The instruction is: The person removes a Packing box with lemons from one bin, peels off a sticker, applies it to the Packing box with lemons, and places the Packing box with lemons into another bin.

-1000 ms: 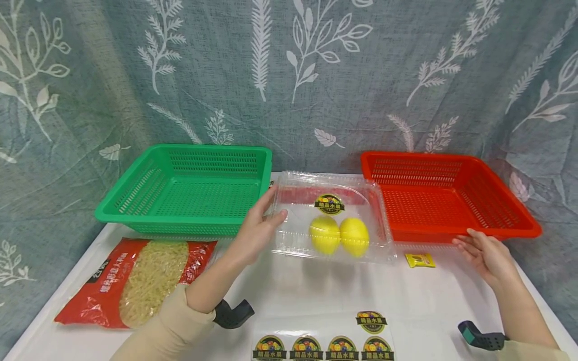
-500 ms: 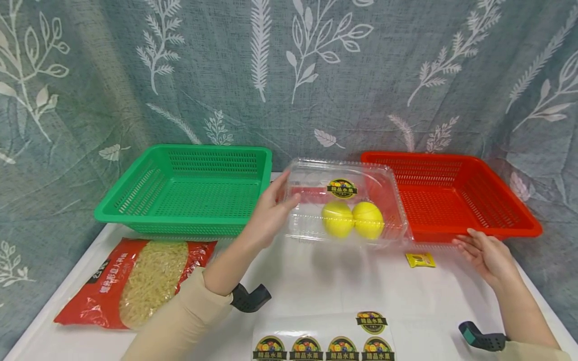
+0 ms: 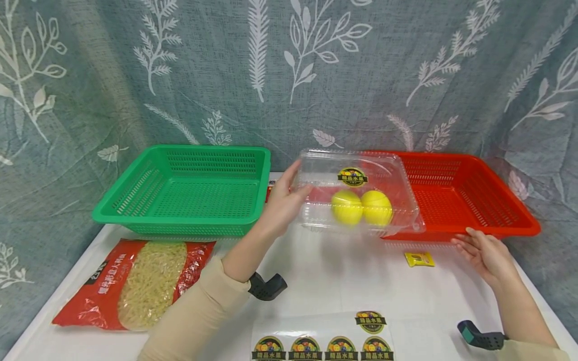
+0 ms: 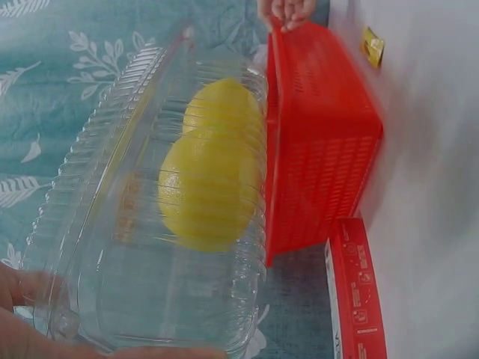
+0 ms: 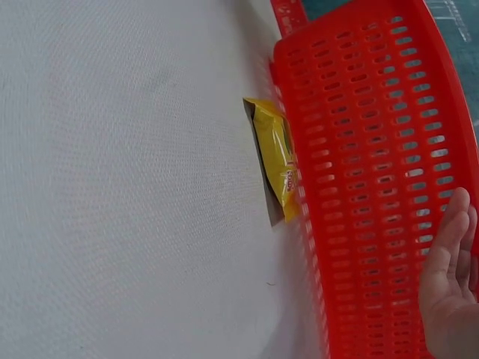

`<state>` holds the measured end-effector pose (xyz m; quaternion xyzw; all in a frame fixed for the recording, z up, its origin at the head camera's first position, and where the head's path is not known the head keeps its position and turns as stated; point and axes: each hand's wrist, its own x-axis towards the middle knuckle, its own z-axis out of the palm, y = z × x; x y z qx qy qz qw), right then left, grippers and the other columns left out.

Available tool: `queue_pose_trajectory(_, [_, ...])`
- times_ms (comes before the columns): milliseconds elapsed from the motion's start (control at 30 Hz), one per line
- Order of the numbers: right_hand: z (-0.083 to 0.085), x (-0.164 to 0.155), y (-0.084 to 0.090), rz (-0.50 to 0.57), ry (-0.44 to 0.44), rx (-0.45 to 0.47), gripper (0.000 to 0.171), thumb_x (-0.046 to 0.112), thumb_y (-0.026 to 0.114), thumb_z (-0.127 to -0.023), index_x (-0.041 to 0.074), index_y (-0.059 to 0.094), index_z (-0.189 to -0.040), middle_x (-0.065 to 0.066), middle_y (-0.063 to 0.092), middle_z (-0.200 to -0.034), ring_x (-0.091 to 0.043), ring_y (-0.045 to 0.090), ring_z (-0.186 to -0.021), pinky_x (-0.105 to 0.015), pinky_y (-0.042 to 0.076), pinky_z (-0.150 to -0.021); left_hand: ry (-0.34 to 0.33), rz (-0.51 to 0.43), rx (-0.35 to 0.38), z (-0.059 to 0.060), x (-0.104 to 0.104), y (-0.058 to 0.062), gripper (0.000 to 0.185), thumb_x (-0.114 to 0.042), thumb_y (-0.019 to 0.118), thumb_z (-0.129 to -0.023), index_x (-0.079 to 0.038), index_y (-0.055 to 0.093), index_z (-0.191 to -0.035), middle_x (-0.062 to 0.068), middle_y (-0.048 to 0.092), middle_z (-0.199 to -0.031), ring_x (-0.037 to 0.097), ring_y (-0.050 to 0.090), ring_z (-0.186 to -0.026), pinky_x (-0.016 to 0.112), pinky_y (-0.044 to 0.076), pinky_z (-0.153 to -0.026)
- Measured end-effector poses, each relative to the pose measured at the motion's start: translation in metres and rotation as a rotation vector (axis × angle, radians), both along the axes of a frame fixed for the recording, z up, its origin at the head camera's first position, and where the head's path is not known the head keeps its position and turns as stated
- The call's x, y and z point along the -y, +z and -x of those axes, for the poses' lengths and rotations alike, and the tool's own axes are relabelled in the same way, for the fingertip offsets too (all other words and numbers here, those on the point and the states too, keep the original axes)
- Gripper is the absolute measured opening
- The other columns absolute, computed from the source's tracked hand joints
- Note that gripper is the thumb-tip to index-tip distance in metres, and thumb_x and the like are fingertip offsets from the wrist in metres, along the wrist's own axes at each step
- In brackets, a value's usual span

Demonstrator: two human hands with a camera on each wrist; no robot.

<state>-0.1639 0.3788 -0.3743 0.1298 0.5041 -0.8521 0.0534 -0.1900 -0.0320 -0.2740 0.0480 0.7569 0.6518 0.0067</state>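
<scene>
Stickers (image 3: pixel 322 346) lie nearest on the white table (image 3: pixel 316 281); beyond them the left hand (image 3: pixel 282 203) grips the end of a clear clamshell box (image 3: pixel 356 193) holding two lemons (image 3: pixel 361 208), lifted partly over the red basket (image 3: pixel 469 195). Right hand (image 3: pixel 485 253) rests flat-fingered against the basket's near wall, holding nothing; keeping the box level and the basket braced should stop the lemons rolling.

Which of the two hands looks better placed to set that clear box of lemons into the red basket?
Probably the left hand: it grips the clear box by its end, held above the table at the red basket. The right hand rests open against the basket's front rim, holding nothing.
</scene>
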Motion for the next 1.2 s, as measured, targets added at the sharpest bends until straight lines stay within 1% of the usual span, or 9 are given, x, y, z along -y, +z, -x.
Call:
queue_pose_trajectory(167, [0.008,-0.009,-0.013,-0.048,-0.007,0.006,0.022,0.026,0.062,-0.086,0.017,0.054,-0.104,0.001,0.069,-0.09,-0.018,0.067,-0.086,-0.025,0.052,-0.074,0.022,0.008,0.015,0.007,-0.009,-0.001,0.061,-0.012,0.053,-0.092,-0.018,0.025,-0.145,0.001,0.024,-0.149,0.023,0.026,-0.133,0.038,0.035,-0.101])
queue_pose_trajectory(200, [0.004,-0.004,-0.006,-0.045,-0.004,0.002,0.019,0.026,0.062,-0.087,0.017,0.054,-0.102,0.001,0.069,-0.088,-0.017,0.067,-0.084,-0.025,0.052,-0.073,0.022,0.005,0.015,0.008,-0.011,-0.001,0.061,-0.011,0.053,-0.092,-0.017,0.025,-0.145,0.002,0.024,-0.149,0.023,0.026,-0.133,0.038,0.035,-0.101])
queue_pose_trajectory(333, [0.0,0.003,0.0,-0.05,-0.019,-0.002,0.019,0.026,0.062,-0.086,0.017,0.055,-0.101,0.001,0.069,-0.087,-0.017,0.067,-0.082,-0.025,0.053,-0.072,0.026,0.007,0.016,0.014,-0.021,-0.002,0.06,-0.012,0.052,-0.092,-0.017,0.025,-0.145,0.002,0.024,-0.149,0.022,0.024,-0.134,0.038,0.035,-0.101])
queue_pose_trajectory(700, [-0.008,0.009,0.008,-0.002,0.001,-0.015,0.014,0.025,0.061,-0.087,0.016,0.057,-0.097,0.0,0.069,-0.087,-0.017,0.067,-0.08,-0.025,0.053,-0.071,0.032,-0.043,0.005,0.021,-0.051,-0.004,0.06,-0.011,0.053,-0.091,-0.016,0.027,-0.145,0.002,0.028,-0.147,0.02,0.022,-0.135,0.041,0.03,-0.104])
queue_pose_trajectory(833, [-0.002,0.002,-0.002,-0.051,-0.025,-0.003,0.025,0.028,0.062,-0.086,0.017,0.052,-0.105,0.003,0.069,-0.089,-0.016,0.067,-0.083,-0.025,0.053,-0.071,0.043,-0.072,0.008,0.024,-0.062,-0.004,0.06,-0.01,0.054,-0.09,-0.016,0.029,-0.144,0.002,0.03,-0.146,0.019,0.024,-0.134,0.039,0.03,-0.105])
queue_pose_trajectory(933, [0.007,-0.01,-0.017,-0.118,-0.039,0.014,0.032,0.031,0.062,-0.085,0.02,0.047,-0.112,0.006,0.068,-0.092,-0.015,0.066,-0.087,-0.026,0.052,-0.074,0.051,-0.078,0.003,0.026,-0.071,-0.004,0.06,-0.008,0.055,-0.089,-0.015,0.03,-0.144,0.002,0.032,-0.145,0.019,0.025,-0.134,0.037,0.029,-0.105])
queue_pose_trajectory(1000, [0.013,-0.019,-0.028,-0.142,-0.04,0.016,0.033,0.032,0.061,-0.086,0.022,0.047,-0.114,0.006,0.068,-0.093,-0.015,0.066,-0.089,-0.026,0.052,-0.076,0.053,-0.076,-0.001,0.027,-0.076,-0.004,0.06,-0.008,0.055,-0.09,-0.015,0.03,-0.144,0.002,0.032,-0.145,0.02,0.026,-0.134,0.037,0.029,-0.105])
queue_pose_trajectory(1100, [0.019,-0.03,-0.042,-0.108,-0.02,0.0,0.031,0.03,0.06,-0.088,0.021,0.048,-0.115,0.005,0.068,-0.096,-0.017,0.065,-0.091,-0.027,0.051,-0.077,0.071,-0.078,0.008,0.028,-0.085,-0.004,0.059,-0.008,0.056,-0.09,-0.016,0.031,-0.143,0.002,0.034,-0.144,0.02,0.027,-0.133,0.036,0.031,-0.104])
queue_pose_trajectory(1200, [0.022,-0.035,-0.051,-0.084,-0.022,-0.011,0.032,0.028,0.06,-0.088,0.021,0.048,-0.117,0.003,0.068,-0.097,-0.018,0.065,-0.092,-0.028,0.051,-0.077,0.088,-0.084,0.022,0.03,-0.095,-0.005,0.059,-0.008,0.056,-0.089,-0.017,0.032,-0.143,0.002,0.034,-0.144,0.02,0.028,-0.133,0.037,0.032,-0.103])
